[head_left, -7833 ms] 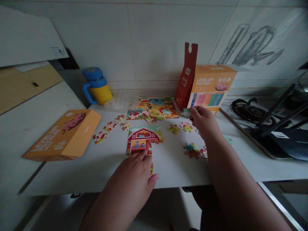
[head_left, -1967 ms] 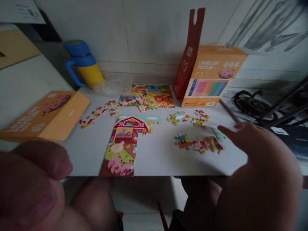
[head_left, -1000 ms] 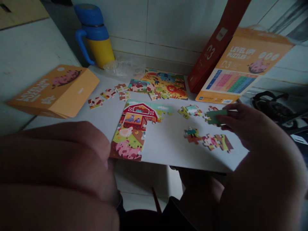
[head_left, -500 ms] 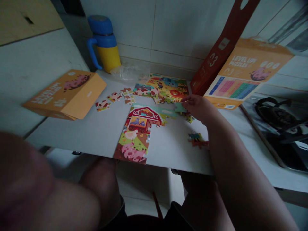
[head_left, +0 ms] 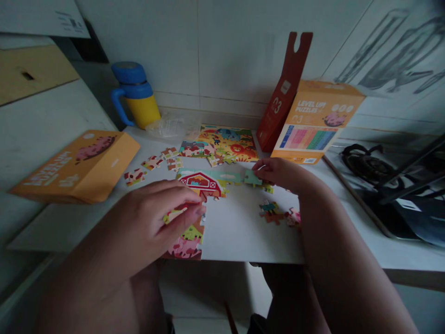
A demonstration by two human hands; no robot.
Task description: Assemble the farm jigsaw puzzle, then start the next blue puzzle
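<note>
My right hand (head_left: pixel 276 172) pinches a pale green puzzle piece (head_left: pixel 251 177) at the right end of the top row of the partly joined farm puzzle (head_left: pixel 186 248). Whether that piece is joined to the row I cannot tell. My left hand (head_left: pixel 167 211) hovers over the puzzle's left part, below the red barn (head_left: pixel 200 182). Its thumb and fingertips come together, and anything between them is hidden. The hand covers much of the chicken and barn area. A few loose pieces (head_left: pixel 271 212) lie near my right forearm, one with pink on it.
Several loose cow pieces (head_left: pixel 152 162) lie at the left. Behind the puzzle are a picture sheet (head_left: pixel 239 141) and a clear plastic bag (head_left: pixel 170 126). Orange boxes (head_left: pixel 114 174) stand on both sides, with a blue and yellow mug (head_left: pixel 142 109) at the back. A dark stove (head_left: pixel 365 185) is at the right.
My left hand has come in from the lower left to over the puzzle. My right hand stays with the green piece. The camera view has shifted.
</note>
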